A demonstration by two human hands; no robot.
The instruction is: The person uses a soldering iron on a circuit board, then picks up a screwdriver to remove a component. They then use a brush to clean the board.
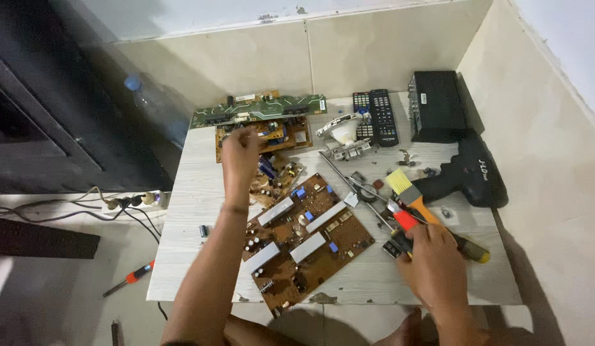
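Overhead view of my low work table (195, 256). My left hand (241, 148) reaches to the upper centre of the frame, fingers curled down onto the small brown circuit board (291, 134) that lies just below the long green board (259, 109); whether it pinches a part there I cannot tell. My right hand (435, 259), at lower right, is closed around the handles of the tools lying there, touching the paintbrush (409, 198) with the orange handle. The paintbrush's long axis runs diagonally, its pale bristles pointing to the upper left of the frame and its handle toward my right hand. A red-handled tool (403, 221) lies just beside it on a similar diagonal. The large brown circuit board (304, 240) sits at lower centre between my arms, turned corner-on to the table edge. Two remote controls (376, 115) and a black box (436, 106) lie at upper right, with a black power drill (467, 176) below the box.
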